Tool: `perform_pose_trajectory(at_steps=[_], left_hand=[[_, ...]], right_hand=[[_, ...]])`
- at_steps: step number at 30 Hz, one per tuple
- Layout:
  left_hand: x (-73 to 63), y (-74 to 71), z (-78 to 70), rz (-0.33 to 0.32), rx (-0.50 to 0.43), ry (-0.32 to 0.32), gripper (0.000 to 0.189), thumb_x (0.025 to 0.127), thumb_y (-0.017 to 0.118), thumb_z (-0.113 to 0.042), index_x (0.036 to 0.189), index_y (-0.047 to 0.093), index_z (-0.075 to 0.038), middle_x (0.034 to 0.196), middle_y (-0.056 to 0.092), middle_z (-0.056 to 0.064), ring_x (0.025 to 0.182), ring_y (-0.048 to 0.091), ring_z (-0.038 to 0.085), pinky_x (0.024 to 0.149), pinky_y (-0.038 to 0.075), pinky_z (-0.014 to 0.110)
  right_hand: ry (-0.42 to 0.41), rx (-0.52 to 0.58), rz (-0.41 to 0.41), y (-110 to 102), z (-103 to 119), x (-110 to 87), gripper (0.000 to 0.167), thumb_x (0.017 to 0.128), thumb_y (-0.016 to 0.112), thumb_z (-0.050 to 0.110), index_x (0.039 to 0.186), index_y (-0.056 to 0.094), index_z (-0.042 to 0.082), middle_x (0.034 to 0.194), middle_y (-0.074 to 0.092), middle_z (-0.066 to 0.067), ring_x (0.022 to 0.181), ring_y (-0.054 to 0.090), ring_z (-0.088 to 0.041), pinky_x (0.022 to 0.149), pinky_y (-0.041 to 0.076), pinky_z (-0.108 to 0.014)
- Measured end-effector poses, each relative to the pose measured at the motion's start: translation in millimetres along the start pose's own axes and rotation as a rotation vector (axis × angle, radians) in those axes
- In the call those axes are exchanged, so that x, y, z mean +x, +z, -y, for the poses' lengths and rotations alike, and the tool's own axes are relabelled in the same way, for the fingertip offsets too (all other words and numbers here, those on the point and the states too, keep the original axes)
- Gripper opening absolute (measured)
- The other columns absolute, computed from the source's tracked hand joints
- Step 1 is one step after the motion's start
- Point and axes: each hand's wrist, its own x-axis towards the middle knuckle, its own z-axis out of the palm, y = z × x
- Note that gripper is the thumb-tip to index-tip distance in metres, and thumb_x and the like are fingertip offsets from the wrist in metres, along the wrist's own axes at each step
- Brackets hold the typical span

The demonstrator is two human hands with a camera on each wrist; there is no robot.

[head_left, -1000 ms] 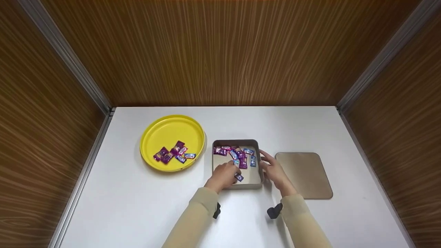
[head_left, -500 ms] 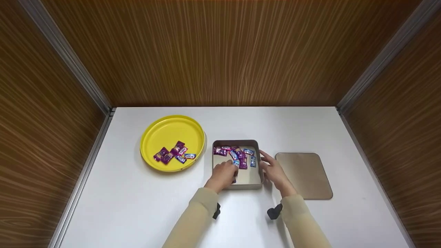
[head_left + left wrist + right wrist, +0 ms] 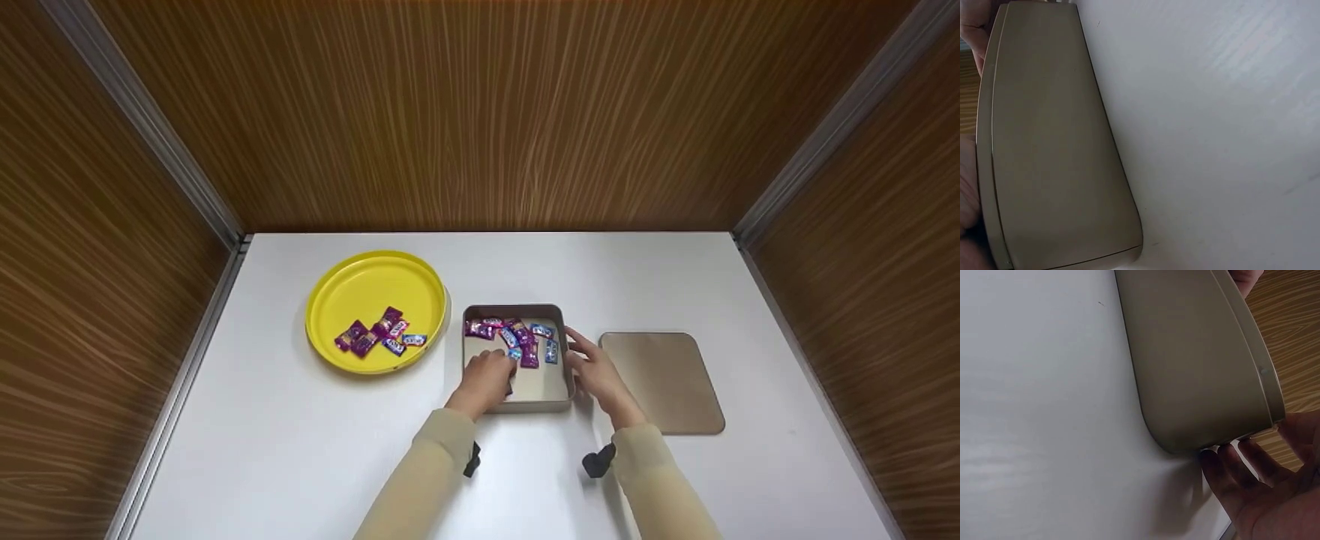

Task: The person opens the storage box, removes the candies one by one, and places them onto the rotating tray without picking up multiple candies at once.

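My left hand (image 3: 487, 379) reaches over the near left wall of an open beige tin (image 3: 524, 406), fingers curled down inside it. The dark edge of a small wrapped candy (image 3: 509, 389) shows at its fingertips; the rest is hidden by the hand. Several purple and blue wrapped candies (image 3: 529, 352) lie toward the back of the tin. Outside the right wall, my right hand (image 3: 598, 373) steadies the tin. In the right wrist view its extended fingers (image 3: 1231, 464) touch the tin's end wall (image 3: 1202, 365).
A round yellow tray (image 3: 375, 274) stands left of the tin, with several purple, blue and pink wrapped candies (image 3: 364, 343) on it. The flat beige lid (image 3: 664, 382) lies on the white table (image 3: 300, 450), right of my right hand. Wood-grain panels (image 3: 480, 112) enclose the table.
A second ago the dark wrapped candy stuck out right of my left fingers. The fingers have since drawn it leftward, mostly under the hand. My right hand, tin, tray and lid stay put.
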Motion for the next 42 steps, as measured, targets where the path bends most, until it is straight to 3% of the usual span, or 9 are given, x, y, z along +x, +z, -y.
perform_pose_trajectory(at_steps=[12, 19, 26, 31, 36, 42], left_hand=[[-1.6, -2.4, 2.8, -0.104, -0.046, 0.013, 0.014, 0.081, 0.072, -0.003, 0.074, 0.066, -0.013, 0.072, 0.056, -0.003, 0.063, 0.057, 0.015, 0.055, 0.048, 0.030], [-2.7, -19.1, 2.2, -0.143, -0.098, 0.010, 0.013, 0.083, 0.067, 0.000, 0.076, 0.070, -0.011, 0.079, 0.062, 0.000, 0.069, 0.059, 0.016, 0.062, 0.050, 0.031], [-4.4, -36.2, 5.4, -0.212, -0.135, 0.002, 0.012, 0.091, 0.066, -0.006, 0.093, 0.076, -0.010, 0.104, 0.068, 0.008, 0.087, 0.067, 0.023, 0.078, 0.055, 0.034], [-6.7, -47.6, 8.7, -0.253, -0.198, -0.029, 0.015, 0.095, 0.062, -0.007, 0.100, 0.076, -0.010, 0.102, 0.062, 0.007, 0.089, 0.066, 0.023, 0.081, 0.055, 0.033], [-9.4, -55.5, 14.4, -0.323, -0.239, -0.032, 0.016, 0.091, 0.065, -0.003, 0.101, 0.076, -0.009, 0.097, 0.059, 0.006, 0.084, 0.066, 0.024, 0.077, 0.055, 0.034], [-13.5, -62.1, 25.2, -0.396, -0.195, -0.078, 0.012, 0.089, 0.070, -0.006, 0.099, 0.076, -0.008, 0.090, 0.064, 0.006, 0.079, 0.065, 0.022, 0.069, 0.055, 0.035]], right_hand=[[0.002, -0.015, -0.001, -0.7, -0.9, -0.6, 0.052, 0.101, 0.046, 0.003, 0.152, 0.036, 0.010, 0.140, 0.045, -0.028, 0.124, 0.050, -0.041, 0.096, 0.046, -0.053], [-0.003, -0.029, -0.003, -0.6, 0.3, -0.3, 0.053, 0.100, 0.047, 0.003, 0.152, 0.036, 0.010, 0.140, 0.045, -0.027, 0.125, 0.049, -0.042, 0.097, 0.045, -0.054], [0.000, -0.027, -0.007, -0.3, 0.3, -0.1, 0.053, 0.100, 0.047, 0.003, 0.152, 0.037, 0.011, 0.140, 0.046, -0.027, 0.124, 0.050, -0.041, 0.095, 0.047, -0.051], [-0.011, -0.025, -0.005, -1.0, -0.9, -0.1, 0.053, 0.100, 0.047, 0.003, 0.152, 0.036, 0.010, 0.141, 0.044, -0.028, 0.125, 0.049, -0.042, 0.097, 0.045, -0.053], [-0.001, -0.032, -0.004, -0.7, -1.1, 0.4, 0.053, 0.101, 0.047, 0.004, 0.152, 0.035, 0.010, 0.142, 0.043, -0.028, 0.126, 0.048, -0.043, 0.098, 0.045, -0.053], [0.003, -0.007, 0.026, 0.6, 16.2, -9.4, 0.053, 0.101, 0.046, 0.002, 0.152, 0.033, 0.005, 0.142, 0.041, -0.032, 0.126, 0.047, -0.046, 0.097, 0.045, -0.057]])
